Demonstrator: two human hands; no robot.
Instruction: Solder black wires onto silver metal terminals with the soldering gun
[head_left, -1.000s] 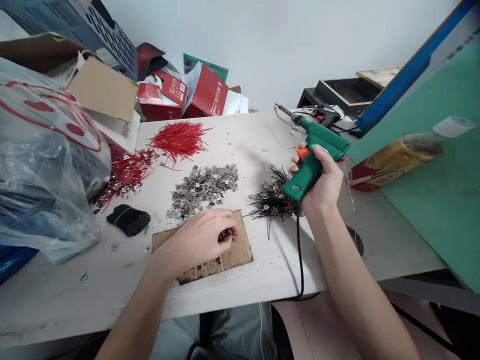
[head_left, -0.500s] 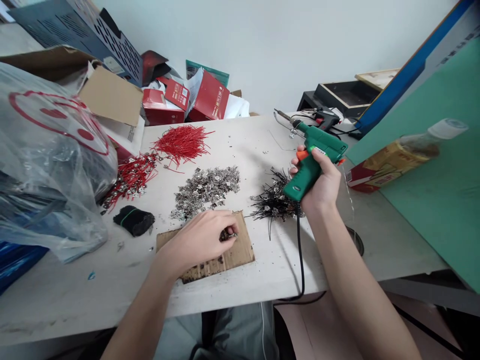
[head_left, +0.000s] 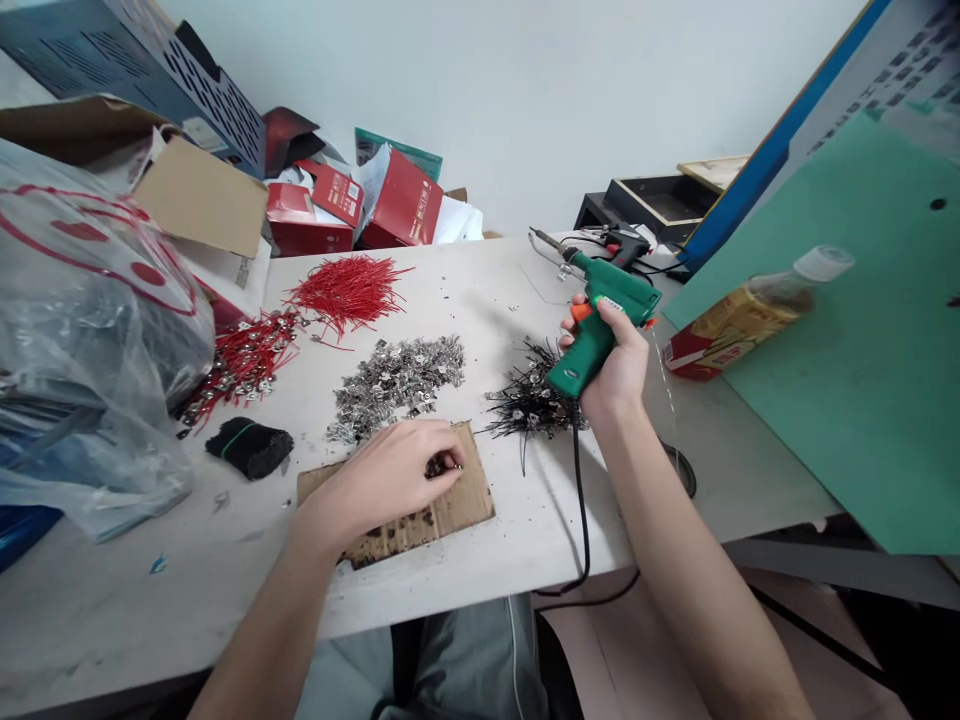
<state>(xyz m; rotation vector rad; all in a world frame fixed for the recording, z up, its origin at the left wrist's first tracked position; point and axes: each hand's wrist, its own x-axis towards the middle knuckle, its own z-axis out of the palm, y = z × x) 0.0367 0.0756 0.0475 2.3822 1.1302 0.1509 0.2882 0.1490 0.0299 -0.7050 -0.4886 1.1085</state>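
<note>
Your right hand (head_left: 611,365) has its fingers wrapped around the green soldering gun (head_left: 600,315), lifted above the surface; it's rigid and probably light, best held by the grip. Your left hand (head_left: 390,475) pinches small, slippery-looking metal pieces (head_left: 442,465) on the cardboard (head_left: 465,505).

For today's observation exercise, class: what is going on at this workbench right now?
A person sits at a cluttered table. The right hand grips a green soldering gun, raised above a pile of black wires. The left hand rests on a scorched cardboard pad, pinching small dark parts at its fingertips. Behind lie a heap of metal terminals and loose red wires.
</note>
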